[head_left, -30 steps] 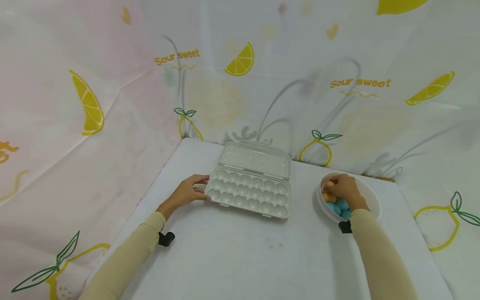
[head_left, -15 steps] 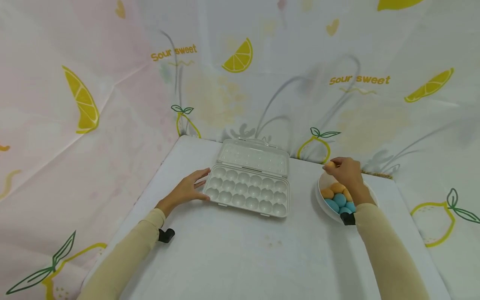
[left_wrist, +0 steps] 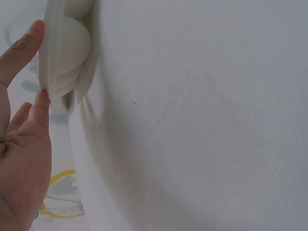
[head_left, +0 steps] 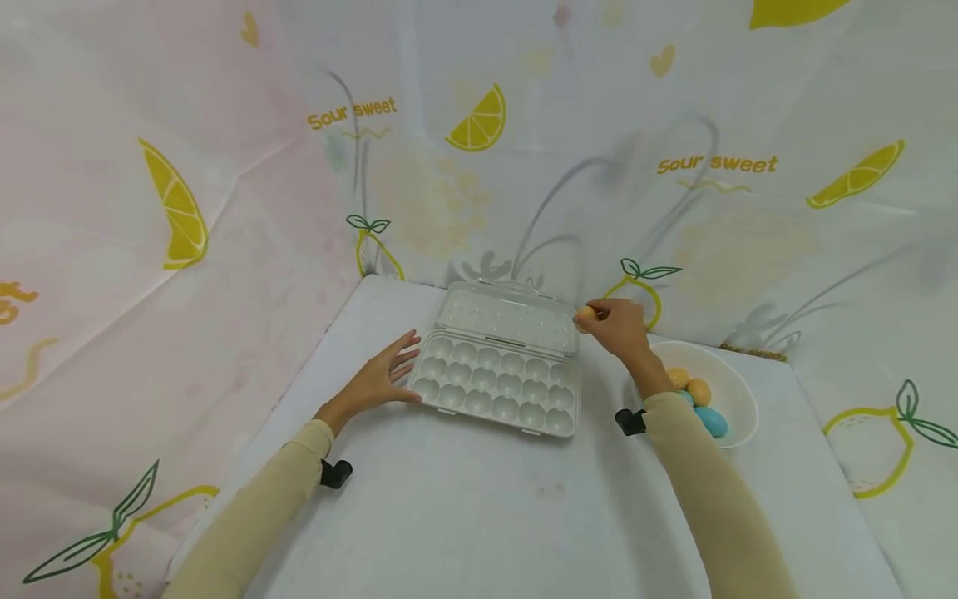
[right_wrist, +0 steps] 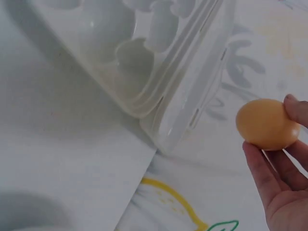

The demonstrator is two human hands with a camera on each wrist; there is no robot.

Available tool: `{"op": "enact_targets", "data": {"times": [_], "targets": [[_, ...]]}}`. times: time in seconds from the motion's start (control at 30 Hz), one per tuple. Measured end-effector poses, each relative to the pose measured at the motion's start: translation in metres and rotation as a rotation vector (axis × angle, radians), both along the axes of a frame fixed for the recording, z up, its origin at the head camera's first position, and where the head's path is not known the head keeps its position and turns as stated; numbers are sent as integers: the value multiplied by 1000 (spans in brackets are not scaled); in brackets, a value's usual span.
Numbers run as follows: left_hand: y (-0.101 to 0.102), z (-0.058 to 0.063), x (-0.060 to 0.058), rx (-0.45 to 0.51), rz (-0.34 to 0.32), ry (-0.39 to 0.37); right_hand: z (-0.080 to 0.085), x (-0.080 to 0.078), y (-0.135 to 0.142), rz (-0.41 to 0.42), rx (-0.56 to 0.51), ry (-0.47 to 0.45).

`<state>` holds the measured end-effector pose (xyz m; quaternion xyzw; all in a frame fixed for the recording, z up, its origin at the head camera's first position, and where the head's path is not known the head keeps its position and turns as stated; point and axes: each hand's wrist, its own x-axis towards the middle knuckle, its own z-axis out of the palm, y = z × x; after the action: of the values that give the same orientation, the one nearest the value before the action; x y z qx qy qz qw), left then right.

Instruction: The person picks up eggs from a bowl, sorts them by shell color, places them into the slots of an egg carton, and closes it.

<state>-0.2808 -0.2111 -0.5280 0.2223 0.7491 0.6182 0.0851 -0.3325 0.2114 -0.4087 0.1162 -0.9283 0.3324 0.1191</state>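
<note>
Since the earlier frames the right hand (head_left: 619, 326) had left the bowl (head_left: 737, 378) and travelled left, carrying an orange egg (head_left: 585, 315) pinched at its fingertips; it now hung over the far right corner of the tray (head_left: 497, 384), at the edge of the raised lid (head_left: 509, 319); a second before, that hand was down among the eggs in the bowl. The left hand (head_left: 382, 378) had barely shifted; fingers straight and spread, tips touching the tray's left edge, gripping nothing. The bowl, uncovered, now showed two orange eggs and a blue egg (head_left: 709, 420).

Hard to make out: the right forearm cut across the bowl's left rim, hiding whatever lay there; the left wrist view gave only the tray's edge (left_wrist: 65, 53), two fingertips (left_wrist: 29, 43) against it, and cloth; the right wrist view showed the egg (right_wrist: 266, 123) clearly, gripped between thumb and fingers, palm cropped at the frame.

Edges and room: the tray sat toward the table's (head_left: 479, 516) back, lid near the lemon-print backdrop (head_left: 711, 225); every cup in the tray stood vacant; the bowl lay near the right edge; broad bare cloth between tray and near edge.
</note>
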Motion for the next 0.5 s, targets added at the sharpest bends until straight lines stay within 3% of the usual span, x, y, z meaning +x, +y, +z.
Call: {"op": "enact_targets", "data": {"times": [0.2,0.5], "targets": [[0,0,2,-8,-5,13,-13,-7,-52,98,-110,-48],[0,2,6,-11,14,-3,-31,-8,-118,235,-166,-49]]}}
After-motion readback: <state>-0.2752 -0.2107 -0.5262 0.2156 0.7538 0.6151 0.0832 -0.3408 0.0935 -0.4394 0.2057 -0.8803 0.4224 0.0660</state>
